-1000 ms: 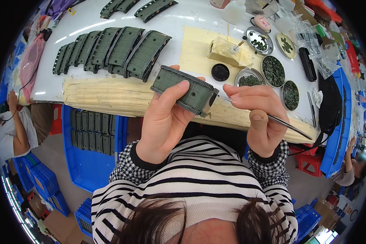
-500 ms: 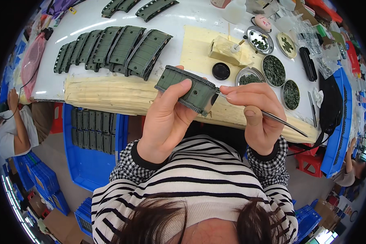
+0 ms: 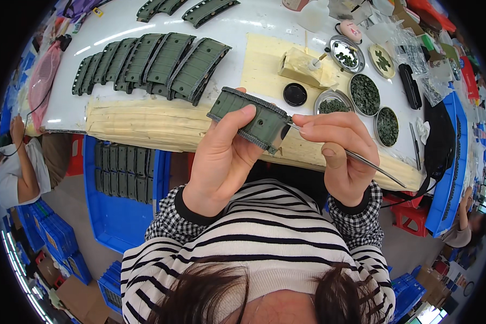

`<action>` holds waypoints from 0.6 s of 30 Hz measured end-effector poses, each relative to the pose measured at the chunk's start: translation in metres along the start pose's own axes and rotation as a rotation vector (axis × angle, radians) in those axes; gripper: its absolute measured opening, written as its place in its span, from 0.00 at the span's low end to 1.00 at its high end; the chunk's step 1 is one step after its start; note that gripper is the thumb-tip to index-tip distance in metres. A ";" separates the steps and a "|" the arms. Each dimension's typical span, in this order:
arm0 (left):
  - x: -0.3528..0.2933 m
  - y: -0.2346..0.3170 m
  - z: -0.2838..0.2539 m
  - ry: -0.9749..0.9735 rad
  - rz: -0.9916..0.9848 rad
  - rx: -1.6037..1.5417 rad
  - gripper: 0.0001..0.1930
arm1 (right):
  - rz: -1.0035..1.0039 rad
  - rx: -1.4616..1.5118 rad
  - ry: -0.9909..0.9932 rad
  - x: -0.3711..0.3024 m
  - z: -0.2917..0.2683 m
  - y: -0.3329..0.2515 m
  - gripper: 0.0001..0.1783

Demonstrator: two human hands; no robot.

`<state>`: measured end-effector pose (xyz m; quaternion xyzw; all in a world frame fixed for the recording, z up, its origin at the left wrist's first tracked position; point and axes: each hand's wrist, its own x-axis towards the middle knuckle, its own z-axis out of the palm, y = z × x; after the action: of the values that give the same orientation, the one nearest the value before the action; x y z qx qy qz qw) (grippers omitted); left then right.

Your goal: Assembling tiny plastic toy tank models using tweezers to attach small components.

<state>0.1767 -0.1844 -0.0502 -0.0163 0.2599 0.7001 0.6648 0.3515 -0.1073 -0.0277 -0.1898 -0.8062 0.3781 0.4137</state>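
Observation:
Raised over the table's near edge, a green model tank hull [image 3: 247, 121] with dark tracks along both long sides lies tilted in my left hand [image 3: 220, 154]. My left thumb presses on its flat face, and the other fingers are behind it. My right hand [image 3: 346, 156] pinches a slim metal tool [image 3: 377, 170], whose exact kind I cannot make out. Its tip touches or nearly touches the hull's right end, close to the track. Whether the tip carries a small part is hidden by my fingers.
Several similar green hulls [image 3: 197, 70] lie in a row at left, with more in a blue crate [image 3: 125, 218] below. Round tins of small green parts [image 3: 363, 93], a black lid [image 3: 295, 94] and a wrapped block with a brush [image 3: 308, 67] occupy the right.
Almost nothing differs: my right hand and the tool's rear end have shifted very slightly, and the view has moved a little. Both grips stay as they were.

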 end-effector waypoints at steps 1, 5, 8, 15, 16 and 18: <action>0.000 0.000 0.000 0.001 -0.002 -0.008 0.19 | -0.001 0.001 0.001 0.000 0.000 0.000 0.08; 0.000 -0.001 0.002 0.012 -0.014 0.019 0.18 | -0.033 -0.030 -0.012 -0.001 0.000 0.000 0.08; 0.000 -0.002 0.002 0.001 -0.010 0.017 0.18 | -0.031 -0.050 -0.025 -0.001 -0.001 0.000 0.08; 0.001 -0.002 0.000 -0.002 -0.029 0.004 0.18 | -0.038 -0.118 -0.046 -0.001 -0.002 -0.003 0.09; 0.001 -0.002 0.000 -0.008 -0.035 -0.002 0.18 | -0.043 -0.116 -0.043 -0.001 -0.002 -0.003 0.09; 0.001 -0.002 -0.001 -0.025 -0.039 -0.023 0.18 | -0.056 -0.114 -0.043 -0.001 -0.002 -0.003 0.10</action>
<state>0.1782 -0.1841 -0.0517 -0.0205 0.2430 0.6901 0.6814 0.3536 -0.1091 -0.0248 -0.1822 -0.8400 0.3240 0.3953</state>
